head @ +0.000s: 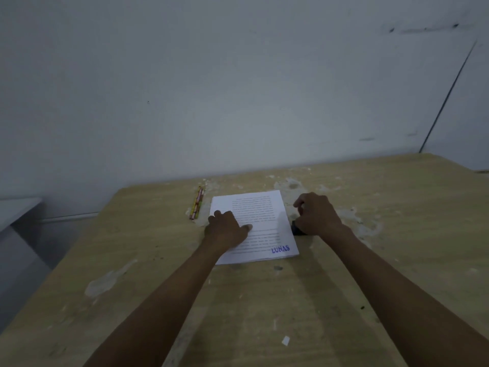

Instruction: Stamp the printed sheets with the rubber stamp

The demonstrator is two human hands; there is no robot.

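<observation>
**Blue "LUNAS" mark showing on top sheet as both hands work the desk**

A person's left hand (227,229) is lying flat on the printed sheets (260,221), fingers spread and palm pressing down on the left half of the page, the thumb pointing toward 3 o'clock across the lines of text. The sheets are sitting near the middle of a worn wooden table (370,274), tilted slightly, with a blue stamped word, "LUNAS" (280,249), showing at the page's 5 o'clock corner. The right hand (317,215) is resting on the table just beside the right edge of the sheets, at 3 o'clock from them, fingers curled down and closing around a dark object (297,230) that is peeking out under the heel of the hand; whether it is the rubber stamp cannot be told, since most of it is hidden. A pair of colourful pencils (197,203) is lying side by side at 10 o'clock from the sheets, just off the page's left edge. A small white paper scrap (285,340) is lying on the table at 6 o'clock, well apart from the sheets.
</observation>
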